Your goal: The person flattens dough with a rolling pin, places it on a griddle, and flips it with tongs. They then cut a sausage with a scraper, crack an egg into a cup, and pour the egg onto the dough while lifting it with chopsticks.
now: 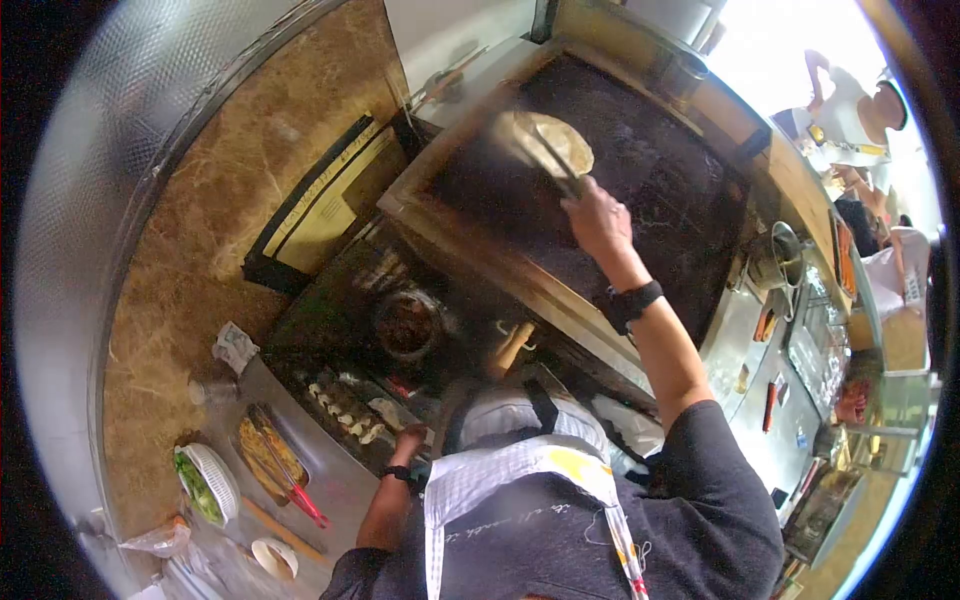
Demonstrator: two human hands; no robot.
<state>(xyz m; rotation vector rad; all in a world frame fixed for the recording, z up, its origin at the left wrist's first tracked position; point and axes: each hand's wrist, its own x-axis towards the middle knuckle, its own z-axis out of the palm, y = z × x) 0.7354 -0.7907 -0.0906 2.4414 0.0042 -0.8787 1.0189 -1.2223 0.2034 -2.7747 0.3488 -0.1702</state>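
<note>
My right hand (598, 218) is closed around a slim dark tool (552, 158), perhaps tongs or a turner; its exact kind is unclear. At its far end a round, pale flatbread (565, 143), blurred on its left side, is over the dark flat griddle (660, 180). I cannot tell whether the bread touches the surface. Low on the left, my left hand (408, 442) is beside a flat metal piece (388, 410) and a row of small whitish items (345, 408). Its fingers are small and dim, so a grip does not show.
A pot (405, 325) with dark contents stands below the griddle. On the left counter are a tray (262, 440) of yellowish food with red-handled tongs (310, 508), a white basket (222, 480) of greens and a bowl (275, 560). A metal pail (775, 262) stands right; people (860, 125) are beyond.
</note>
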